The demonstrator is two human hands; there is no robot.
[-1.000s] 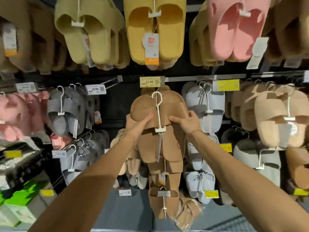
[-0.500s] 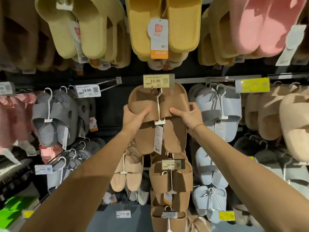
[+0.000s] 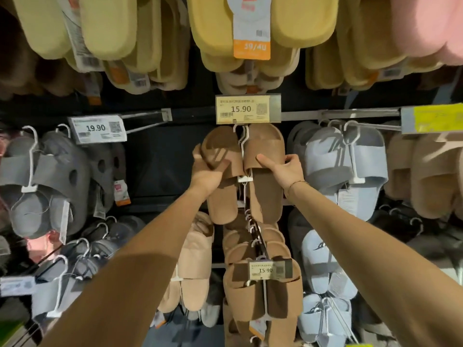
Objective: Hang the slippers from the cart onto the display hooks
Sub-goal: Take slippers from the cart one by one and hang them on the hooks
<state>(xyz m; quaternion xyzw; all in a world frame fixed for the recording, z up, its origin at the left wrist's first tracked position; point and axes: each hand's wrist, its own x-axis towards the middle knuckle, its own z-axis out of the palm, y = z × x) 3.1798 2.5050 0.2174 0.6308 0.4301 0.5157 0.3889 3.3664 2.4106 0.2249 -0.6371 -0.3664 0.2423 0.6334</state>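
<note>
A pair of brown slippers (image 3: 265, 189) on a white plastic hanger (image 3: 242, 144) is held up against the display wall, just below the yellow 15.90 price tag (image 3: 246, 108). The hanger's hook reaches up behind that tag; the display hook itself is hidden by it. My left hand (image 3: 209, 171) grips the left slipper by its strap and outer edge. On the right slipper's strap, my right hand (image 3: 285, 169) holds with thumb in front and fingers round the side. The cart is out of view.
More brown pairs hang below on a hook with a second 15.90 tag (image 3: 270, 269). Grey slippers (image 3: 50, 181) hang left by a 19.90 tag (image 3: 98, 128), light blue ones (image 3: 350, 169) right, yellow pairs (image 3: 250, 26) overhead, beige fuzzy ones (image 3: 426, 176) far right.
Both hands have lifted the brown pair higher, so the hanger's hook now sits right under the upper price tag. The view has moved closer to the wall.
</note>
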